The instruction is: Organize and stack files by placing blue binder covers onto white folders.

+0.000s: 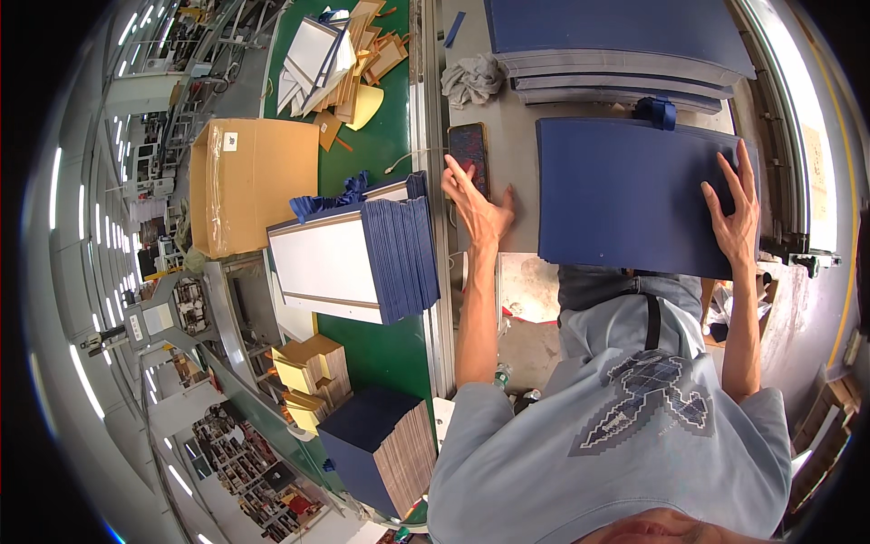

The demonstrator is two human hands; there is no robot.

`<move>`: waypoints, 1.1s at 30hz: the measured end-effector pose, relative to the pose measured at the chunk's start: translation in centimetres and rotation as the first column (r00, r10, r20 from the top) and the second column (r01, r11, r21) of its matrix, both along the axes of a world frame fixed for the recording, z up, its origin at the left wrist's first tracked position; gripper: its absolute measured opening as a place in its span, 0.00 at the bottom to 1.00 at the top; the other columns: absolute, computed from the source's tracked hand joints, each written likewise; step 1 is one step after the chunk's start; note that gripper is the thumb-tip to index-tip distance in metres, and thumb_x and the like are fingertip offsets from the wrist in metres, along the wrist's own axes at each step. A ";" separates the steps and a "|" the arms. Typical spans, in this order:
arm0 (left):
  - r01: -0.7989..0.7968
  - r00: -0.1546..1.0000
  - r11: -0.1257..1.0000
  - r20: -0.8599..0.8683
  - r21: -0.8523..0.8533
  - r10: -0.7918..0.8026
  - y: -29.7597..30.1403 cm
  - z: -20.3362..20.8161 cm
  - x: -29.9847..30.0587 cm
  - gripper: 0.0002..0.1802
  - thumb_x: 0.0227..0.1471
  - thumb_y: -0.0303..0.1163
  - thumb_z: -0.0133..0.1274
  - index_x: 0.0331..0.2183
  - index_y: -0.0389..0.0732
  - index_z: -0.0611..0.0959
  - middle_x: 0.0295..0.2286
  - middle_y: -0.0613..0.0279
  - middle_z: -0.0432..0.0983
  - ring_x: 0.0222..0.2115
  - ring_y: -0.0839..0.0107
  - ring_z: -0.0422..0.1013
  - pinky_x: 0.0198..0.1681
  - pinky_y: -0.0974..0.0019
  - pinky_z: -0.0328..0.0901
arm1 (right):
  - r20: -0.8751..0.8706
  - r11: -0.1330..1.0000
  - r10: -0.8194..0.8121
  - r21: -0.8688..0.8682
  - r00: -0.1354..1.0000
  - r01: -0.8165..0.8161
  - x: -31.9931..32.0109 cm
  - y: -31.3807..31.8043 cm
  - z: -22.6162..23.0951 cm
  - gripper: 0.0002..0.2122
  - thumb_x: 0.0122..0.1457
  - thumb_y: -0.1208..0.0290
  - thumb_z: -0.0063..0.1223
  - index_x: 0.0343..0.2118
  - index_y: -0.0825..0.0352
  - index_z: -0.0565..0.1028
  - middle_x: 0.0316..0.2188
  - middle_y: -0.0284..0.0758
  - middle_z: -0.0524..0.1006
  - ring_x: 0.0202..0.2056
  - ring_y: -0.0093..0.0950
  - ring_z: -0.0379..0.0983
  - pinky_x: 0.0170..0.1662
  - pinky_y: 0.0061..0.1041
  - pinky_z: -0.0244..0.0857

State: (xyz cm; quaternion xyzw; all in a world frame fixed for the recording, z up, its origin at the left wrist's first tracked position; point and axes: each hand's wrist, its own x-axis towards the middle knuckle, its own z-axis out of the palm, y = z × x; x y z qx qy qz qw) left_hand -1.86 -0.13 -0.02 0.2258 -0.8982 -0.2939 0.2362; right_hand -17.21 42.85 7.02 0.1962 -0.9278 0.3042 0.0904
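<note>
Head view: on the grey table, a wide blue panel lies before the person, probably for easy reach. The right hand, unclenched, spreads over its right edge, perhaps steadying it; the left hand, fingers loose, overlaps a dark phone, contact unclear.

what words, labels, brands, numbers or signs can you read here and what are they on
None can be read with certainty.
White label on the cardboard box: dark marks, too small to read.
Phone: reddish marks on a dark screen, too blurred to read.
Grey-blue shirt: a patterned graphic, with tiny marks beside it too small to read.
Large blue board: no lettering visible.
</note>
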 end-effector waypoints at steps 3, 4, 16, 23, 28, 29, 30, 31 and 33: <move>-0.004 1.000 1.000 -0.011 0.011 0.004 0.0 0.0 0.0 0.79 0.41 0.29 0.76 0.77 0.44 0.36 0.61 0.38 0.52 0.58 0.39 0.72 0.62 0.44 0.70 | -0.002 1.000 -0.002 0.001 1.000 0.002 0.0 0.0 -0.1 0.26 0.66 0.52 0.64 0.65 0.55 0.78 0.77 0.34 0.58 0.74 0.42 0.58 0.73 0.50 0.59; -0.007 1.000 1.000 -0.013 0.024 0.008 0.0 0.0 0.0 0.78 0.40 0.27 0.75 0.77 0.43 0.37 0.62 0.37 0.51 0.58 0.40 0.72 0.62 0.45 0.69 | 0.007 1.000 -0.013 0.004 1.000 0.013 0.0 0.0 -0.1 0.27 0.66 0.52 0.64 0.65 0.55 0.78 0.77 0.34 0.58 0.74 0.42 0.58 0.73 0.50 0.59; -0.014 1.000 0.999 -0.012 0.032 0.014 0.1 0.1 -0.1 0.77 0.38 0.24 0.73 0.77 0.43 0.38 0.61 0.37 0.51 0.58 0.40 0.72 0.62 0.46 0.69 | 0.001 1.000 -0.015 -0.002 1.000 0.015 0.0 0.0 -0.2 0.26 0.65 0.51 0.64 0.65 0.53 0.78 0.77 0.33 0.58 0.74 0.41 0.59 0.73 0.52 0.60; -0.015 1.000 0.999 -0.002 0.038 0.015 0.1 0.1 0.0 0.77 0.39 0.24 0.73 0.77 0.43 0.38 0.62 0.36 0.51 0.58 0.40 0.72 0.62 0.46 0.69 | -0.008 1.000 0.001 -0.005 1.000 -0.001 0.0 0.1 -0.2 0.27 0.66 0.50 0.64 0.65 0.53 0.78 0.77 0.34 0.58 0.74 0.42 0.58 0.73 0.52 0.60; -0.017 1.000 0.999 -0.005 0.030 0.017 0.2 0.2 -0.1 0.77 0.39 0.24 0.73 0.77 0.43 0.38 0.62 0.35 0.51 0.58 0.40 0.72 0.62 0.46 0.69 | 0.002 1.000 -0.015 0.001 1.000 0.015 0.0 0.1 -0.2 0.27 0.66 0.51 0.64 0.65 0.54 0.78 0.77 0.34 0.58 0.74 0.42 0.58 0.73 0.52 0.60; -0.018 1.000 0.999 -0.007 0.028 0.018 0.2 0.2 -0.1 0.77 0.39 0.24 0.73 0.77 0.43 0.38 0.62 0.35 0.51 0.58 0.39 0.72 0.62 0.46 0.69 | -0.010 1.000 -0.005 0.001 1.000 0.005 0.0 0.1 -0.2 0.27 0.66 0.51 0.64 0.65 0.54 0.78 0.77 0.34 0.58 0.74 0.42 0.58 0.73 0.52 0.60; -0.019 1.000 0.999 -0.006 0.028 0.019 0.2 0.2 0.0 0.77 0.39 0.24 0.73 0.77 0.43 0.38 0.62 0.35 0.51 0.58 0.39 0.72 0.62 0.46 0.69 | -0.010 1.000 -0.004 0.001 1.000 0.004 0.0 0.1 -0.2 0.27 0.66 0.51 0.64 0.65 0.54 0.78 0.77 0.34 0.58 0.74 0.42 0.58 0.73 0.52 0.60; -0.020 1.000 0.999 -0.005 0.028 0.020 0.2 0.2 -0.1 0.77 0.39 0.24 0.73 0.77 0.43 0.38 0.62 0.35 0.51 0.58 0.39 0.72 0.62 0.46 0.69 | 0.000 1.000 -0.014 0.005 1.000 0.014 0.0 0.1 -0.2 0.27 0.66 0.51 0.64 0.65 0.54 0.78 0.77 0.34 0.58 0.74 0.42 0.58 0.73 0.52 0.60; -0.022 1.000 0.999 -0.002 0.031 0.022 0.2 0.2 -0.1 0.76 0.39 0.24 0.73 0.77 0.43 0.38 0.62 0.35 0.51 0.58 0.39 0.72 0.62 0.46 0.69 | -0.011 1.000 -0.004 -0.003 1.000 0.003 0.0 0.1 -0.2 0.26 0.66 0.51 0.64 0.65 0.54 0.78 0.77 0.34 0.58 0.74 0.42 0.58 0.73 0.52 0.60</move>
